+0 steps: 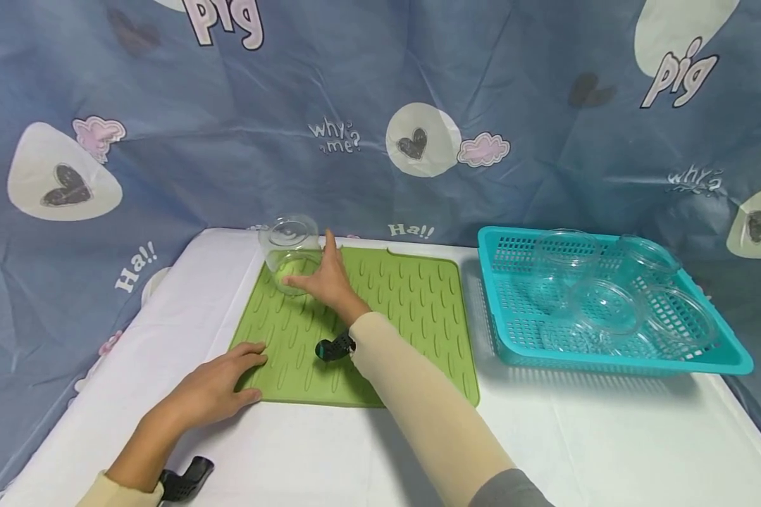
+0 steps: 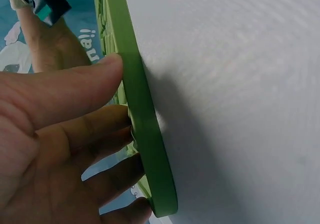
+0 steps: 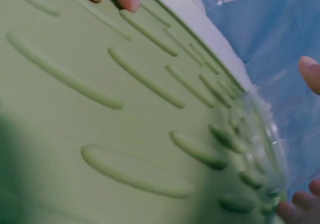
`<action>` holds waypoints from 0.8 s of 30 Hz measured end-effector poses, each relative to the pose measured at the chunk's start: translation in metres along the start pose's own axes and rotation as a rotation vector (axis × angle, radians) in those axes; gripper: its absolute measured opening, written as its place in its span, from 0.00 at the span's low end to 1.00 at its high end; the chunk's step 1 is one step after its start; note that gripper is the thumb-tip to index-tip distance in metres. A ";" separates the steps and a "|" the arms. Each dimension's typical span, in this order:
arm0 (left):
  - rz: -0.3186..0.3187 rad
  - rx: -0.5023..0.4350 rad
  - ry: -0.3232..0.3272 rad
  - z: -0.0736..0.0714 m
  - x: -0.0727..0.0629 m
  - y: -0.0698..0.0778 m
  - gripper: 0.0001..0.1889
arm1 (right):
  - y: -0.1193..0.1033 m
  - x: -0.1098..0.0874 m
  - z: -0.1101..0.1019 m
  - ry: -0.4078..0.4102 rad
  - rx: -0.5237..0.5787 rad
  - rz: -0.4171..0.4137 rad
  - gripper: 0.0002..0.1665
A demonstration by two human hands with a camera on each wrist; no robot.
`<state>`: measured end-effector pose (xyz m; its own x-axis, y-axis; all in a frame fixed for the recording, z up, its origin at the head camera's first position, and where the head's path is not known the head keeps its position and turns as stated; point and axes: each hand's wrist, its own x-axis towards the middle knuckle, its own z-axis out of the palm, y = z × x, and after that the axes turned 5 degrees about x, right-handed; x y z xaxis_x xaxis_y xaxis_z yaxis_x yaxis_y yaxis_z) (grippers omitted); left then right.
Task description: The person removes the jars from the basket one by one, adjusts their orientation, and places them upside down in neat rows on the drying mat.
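Observation:
My right hand (image 1: 323,278) spans a clear see-through cup (image 1: 289,243) near the far left corner of a green ridged mat (image 1: 387,338). Its thumb lies across the near side; the index finger points up along the right side. In the right wrist view, the thumb tip and fingers (image 3: 300,204) lie on either side of the cup (image 3: 265,139), whose edge is close over the mat. At the mat's near left corner rests my left hand (image 1: 218,384), fingertips on top and thumb at the front edge. The left wrist view shows its relaxed fingers along the mat's side.
A turquoise plastic basket (image 1: 609,365) stands to the right on the white cloth-covered table (image 1: 583,436). Several clear cups, one of them a round see-through cup (image 1: 605,306), are inside it. A blue printed cloth (image 1: 355,84) hangs behind the table.

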<state>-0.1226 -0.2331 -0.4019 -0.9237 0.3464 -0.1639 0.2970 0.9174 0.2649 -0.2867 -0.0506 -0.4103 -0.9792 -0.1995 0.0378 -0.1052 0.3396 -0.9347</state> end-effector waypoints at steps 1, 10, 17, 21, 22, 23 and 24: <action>-0.001 -0.001 -0.001 0.000 0.000 0.001 0.30 | -0.002 -0.001 -0.003 -0.010 -0.013 -0.004 0.72; 0.017 -0.002 0.016 0.001 0.002 0.000 0.29 | -0.042 -0.030 -0.045 -0.061 -0.259 -0.151 0.62; 0.046 0.011 0.046 0.005 0.001 -0.004 0.29 | -0.057 -0.062 -0.076 -0.138 -0.343 -0.406 0.51; 0.048 0.006 0.055 0.006 0.000 -0.005 0.29 | -0.057 -0.083 -0.088 -0.174 -0.317 -0.570 0.46; 0.044 0.002 0.051 0.006 0.000 -0.005 0.29 | -0.057 -0.090 -0.091 -0.183 -0.312 -0.596 0.45; 0.041 -0.002 0.048 0.007 -0.001 -0.004 0.29 | -0.057 -0.097 -0.094 -0.193 -0.310 -0.614 0.45; 0.039 -0.007 0.043 0.007 -0.002 -0.003 0.29 | -0.056 -0.104 -0.098 -0.204 -0.309 -0.625 0.45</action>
<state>-0.1201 -0.2349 -0.4092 -0.9211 0.3727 -0.1125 0.3310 0.9020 0.2773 -0.1962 0.0414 -0.3269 -0.6713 -0.5983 0.4374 -0.7084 0.3444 -0.6161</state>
